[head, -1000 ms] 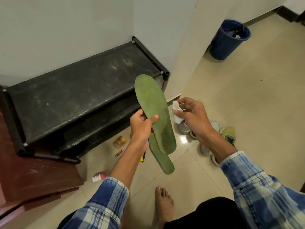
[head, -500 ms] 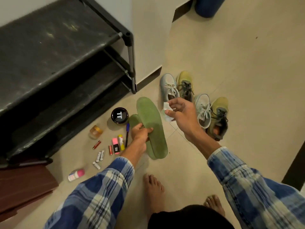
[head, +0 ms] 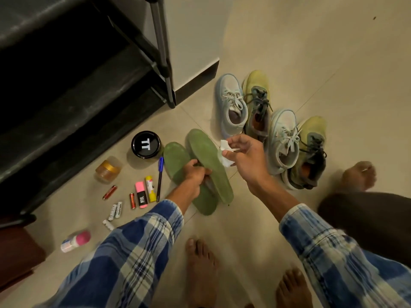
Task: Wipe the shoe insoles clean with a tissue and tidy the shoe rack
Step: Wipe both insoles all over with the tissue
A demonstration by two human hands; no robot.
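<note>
**Left hand (head: 196, 172) grips both insoles; right hand (head: 246, 156) pinches the tissue**

A black shoe rack (head: 66, 107) fills the far left. To its right, four shoes (head: 282, 138) stand clustered on the tiled floor (head: 289, 52), two pale blue and two yellow-green.

In the middle, two green insoles (head: 206, 156) overlap in the left hand, whose fingers curl round their narrow parts. Whether they rest on the tiles or hang just above them, I cannot tell.

The tissue (head: 224, 152) is a small crumpled wad pinched between the right thumb and fingertips. It is at the right edge of the upper insole, touching or just beside it.

Left of the insoles lie a black tin (head: 146, 144), an amber jar (head: 109, 168), a pen (head: 160, 176), two highlighters (head: 140, 194), loose batteries (head: 115, 211) and a roll-on bottle (head: 75, 241).

With both insoles in one grip, wiping pressure could make the lower one slide out. Its covered part would also likely stay dirty. So small a wad may tear or shed on the rough surface. A bare foot stands near, and a nudged battery could roll underfoot.
</note>
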